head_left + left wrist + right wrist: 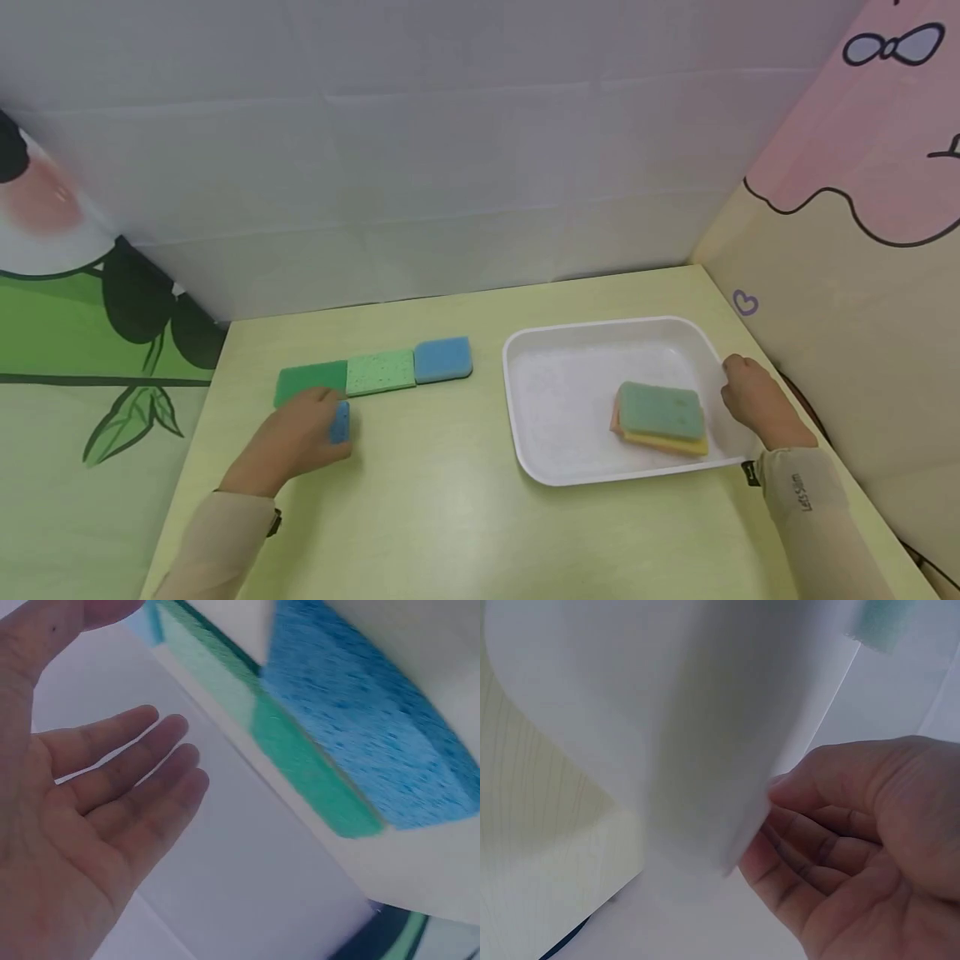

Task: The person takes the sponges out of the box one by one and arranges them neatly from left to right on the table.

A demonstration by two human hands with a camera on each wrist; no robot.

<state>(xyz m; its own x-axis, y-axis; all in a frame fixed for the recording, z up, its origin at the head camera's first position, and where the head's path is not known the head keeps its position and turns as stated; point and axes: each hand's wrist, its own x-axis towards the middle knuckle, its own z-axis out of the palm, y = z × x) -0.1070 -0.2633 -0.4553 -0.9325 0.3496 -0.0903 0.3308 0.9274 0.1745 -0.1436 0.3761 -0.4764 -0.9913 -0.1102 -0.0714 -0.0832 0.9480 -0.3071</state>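
Observation:
My left hand (300, 433) is over a blue sponge (340, 423) just in front of a row of sponges. In the left wrist view its fingers are loosely extended, apart from that blue sponge (367, 720). The row holds a dark green sponge (309, 379), a speckled light green one (380, 372) and another blue one (443, 360), side by side. At the right, my right hand (761, 402) pinches the rim of a white tray (562, 400) between thumb and fingers. A pale green sponge (660, 410) tops a stack in the tray, over a yellow sponge (675, 445) and a pinkish one, mostly hidden.
Everything stands on a light wood-grain table (442, 533). A pale wall covering (450, 167) rises behind its back edge, with printed panels at both sides. A dark cable (804, 402) runs past the table's right edge.

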